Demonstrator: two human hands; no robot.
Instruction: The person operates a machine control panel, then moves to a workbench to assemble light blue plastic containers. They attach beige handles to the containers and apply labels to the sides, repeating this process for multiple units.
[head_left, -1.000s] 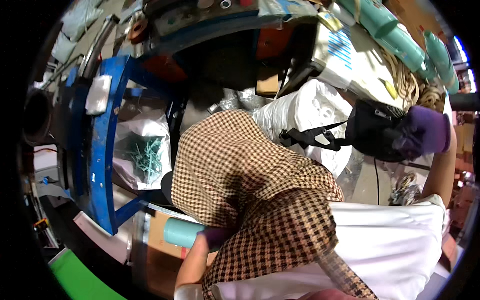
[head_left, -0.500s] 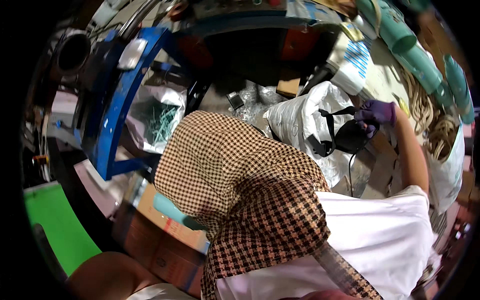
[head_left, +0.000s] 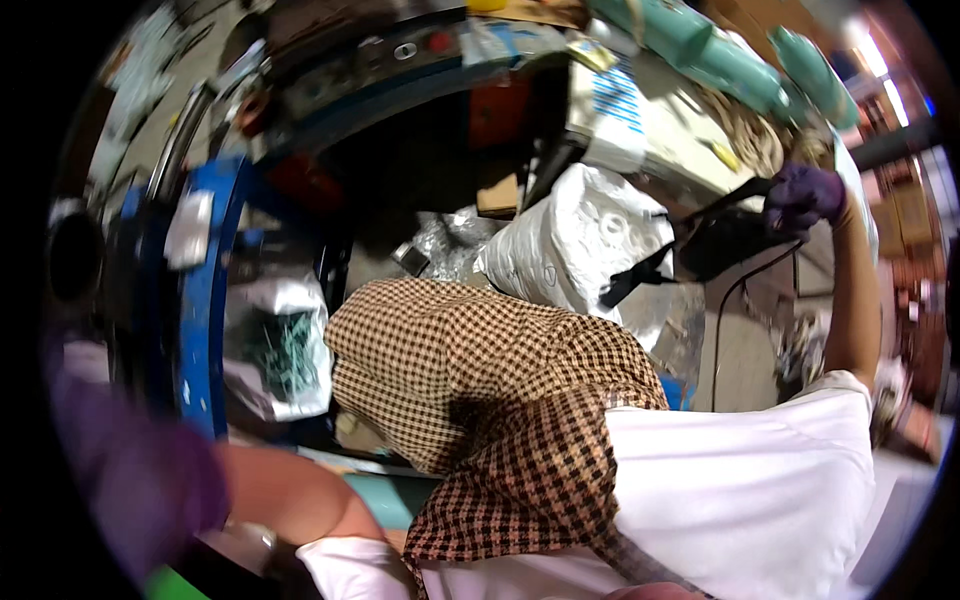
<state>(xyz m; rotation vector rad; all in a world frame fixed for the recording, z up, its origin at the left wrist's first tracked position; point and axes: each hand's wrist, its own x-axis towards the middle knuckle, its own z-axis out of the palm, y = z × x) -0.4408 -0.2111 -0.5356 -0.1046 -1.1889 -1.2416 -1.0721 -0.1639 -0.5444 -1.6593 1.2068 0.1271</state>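
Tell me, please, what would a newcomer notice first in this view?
The brown checked apron across the middle would probably catch the eye first. Next come the purple-gloved right hand, holding a black bag at the right, and the left hand, blurred at lower left. Just right of centre, an open white sack holds white rings.

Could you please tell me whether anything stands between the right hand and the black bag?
Nothing visible does: the right hand appears closed on a strap of the black bag, whose body shows beside it, lower left.
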